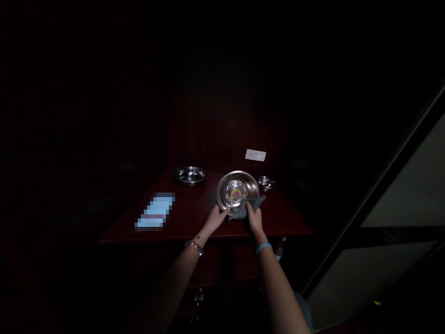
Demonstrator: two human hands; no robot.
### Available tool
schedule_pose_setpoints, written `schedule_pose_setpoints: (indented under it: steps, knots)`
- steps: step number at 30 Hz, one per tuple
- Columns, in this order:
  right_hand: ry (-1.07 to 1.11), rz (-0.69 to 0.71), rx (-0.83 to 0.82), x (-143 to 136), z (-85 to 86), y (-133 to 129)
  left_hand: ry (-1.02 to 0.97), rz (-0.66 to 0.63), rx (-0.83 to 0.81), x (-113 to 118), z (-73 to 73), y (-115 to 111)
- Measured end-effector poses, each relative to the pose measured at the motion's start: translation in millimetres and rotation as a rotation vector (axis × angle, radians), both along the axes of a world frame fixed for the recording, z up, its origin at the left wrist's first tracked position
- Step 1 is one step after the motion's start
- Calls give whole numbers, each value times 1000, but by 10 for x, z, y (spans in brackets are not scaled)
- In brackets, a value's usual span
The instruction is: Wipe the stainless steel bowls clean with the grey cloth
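Note:
Tilted toward me above the dark red table is a shiny metal bowl (239,180) with a yellow and pink sticker on its inner bottom. My left hand (216,219) grips its lower left rim, thumb on the inside. My right hand (255,218) is closed on a grey cloth (239,212), which it presses against the bowl's lower right rim. Part of the cloth sticks out to the right of the hand. The fingers behind the bowl and cloth are hidden.
Another metal bowl (190,176) rests at the back left of the table (194,227), and a smaller metal bowl (266,183) at the back right. A blurred, pale blue rectangle (155,211) lies on the left. A white socket plate (255,155) is on the back wall. Surroundings are very dark.

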State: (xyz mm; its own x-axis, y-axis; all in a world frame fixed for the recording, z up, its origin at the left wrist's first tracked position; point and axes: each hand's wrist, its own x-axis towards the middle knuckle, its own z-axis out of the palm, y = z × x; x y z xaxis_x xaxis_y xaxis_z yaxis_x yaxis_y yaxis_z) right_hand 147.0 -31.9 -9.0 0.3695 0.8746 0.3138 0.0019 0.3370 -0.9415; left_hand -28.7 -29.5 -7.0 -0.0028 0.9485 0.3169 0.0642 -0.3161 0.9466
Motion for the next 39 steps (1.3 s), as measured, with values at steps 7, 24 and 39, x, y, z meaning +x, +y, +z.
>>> schedule_pose_setpoints:
  steps: [7, 24, 39]
  knots:
    - [-35, -37, -36, -18, 4, -30, -50, 2, 8, 2, -44, 80]
    - [-64, 5, -29, 15, -68, 45, -66, 68, 74, -41, 13, 49]
    - [-54, -10, -33, 2, -50, 23, -87, 81, 56, -47, -65, 96]
